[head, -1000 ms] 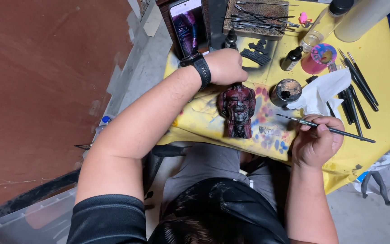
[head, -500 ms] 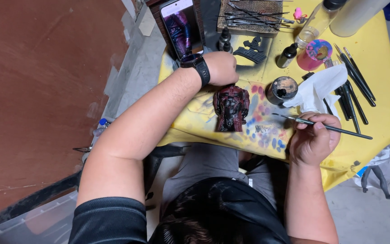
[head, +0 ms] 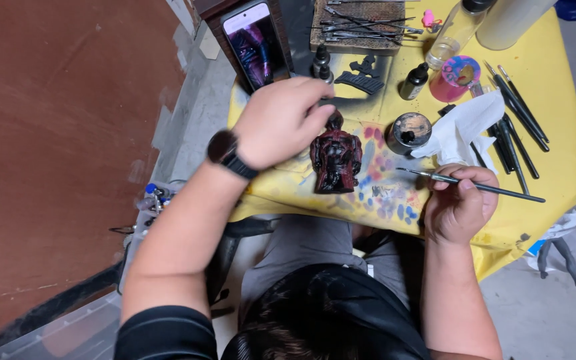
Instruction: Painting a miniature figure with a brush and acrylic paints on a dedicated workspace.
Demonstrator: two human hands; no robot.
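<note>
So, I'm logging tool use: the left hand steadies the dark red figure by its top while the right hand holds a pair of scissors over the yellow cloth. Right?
Not quite. The right hand holds a thin paintbrush, not scissors, as the head view shows. The rest stands: the left hand grips the top of the dark red figure on the yellow cloth.

Figurine [head: 335, 160] stands on table [head: 555, 153], jar [head: 408, 131] right of it.

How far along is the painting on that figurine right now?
Done: the figurine already carries dark red and black over its torso, and the yellow cover shows dabs of mixed colour. In hand: the left hand grips the figurine's top, and the right hand holds a thin brush off to the side, not touching it. Left: I cannot tell which areas remain unpainted; small bottles and spare brushes lie ready.
</note>
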